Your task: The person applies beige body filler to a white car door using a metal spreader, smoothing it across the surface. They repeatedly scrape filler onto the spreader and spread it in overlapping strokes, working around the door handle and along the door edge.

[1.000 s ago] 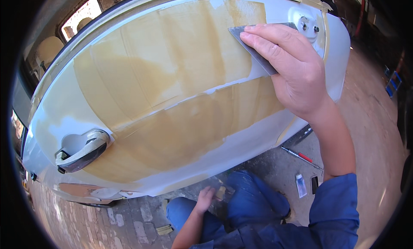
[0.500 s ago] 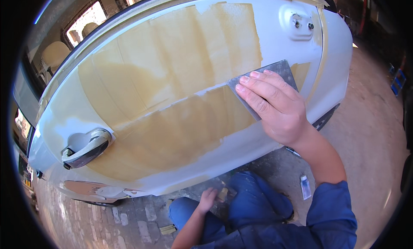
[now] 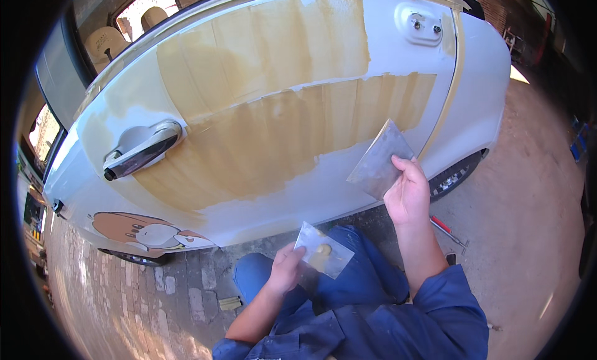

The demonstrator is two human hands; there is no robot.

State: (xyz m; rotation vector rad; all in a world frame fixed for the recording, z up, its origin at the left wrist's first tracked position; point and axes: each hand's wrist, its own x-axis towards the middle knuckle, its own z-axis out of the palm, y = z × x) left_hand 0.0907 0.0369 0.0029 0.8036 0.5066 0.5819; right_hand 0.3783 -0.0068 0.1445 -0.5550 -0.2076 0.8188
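Observation:
A white car door [image 3: 348, 136] with wide patches of tan filler [image 3: 249, 148] stands in front of me. In my right hand [image 3: 409, 198] is a flat grey square filler spreader [image 3: 378, 164], thumb on its face. It is tilted up in front of the lower right of the door; whether it touches the panel I cannot tell. Low over my knees, my left hand [image 3: 286, 270] grips a small flat plate [image 3: 336, 261] by its left edge. A dab of tan filler [image 3: 323, 250] lies on the plate.
A chrome door handle [image 3: 146, 148] juts out at left, and a hinge plate with bolts [image 3: 426, 24] sits at upper right. On the floor lie a red-handled tool [image 3: 441, 224] and a small yellowish block [image 3: 229, 303]. A car wheel [image 3: 457, 175] is at right.
My right hand has drawn the spreader down off the door and turned palm up. The left hand has risen slightly, bringing the plate into clear sight. More tan filler shows at right; the view has shifted.

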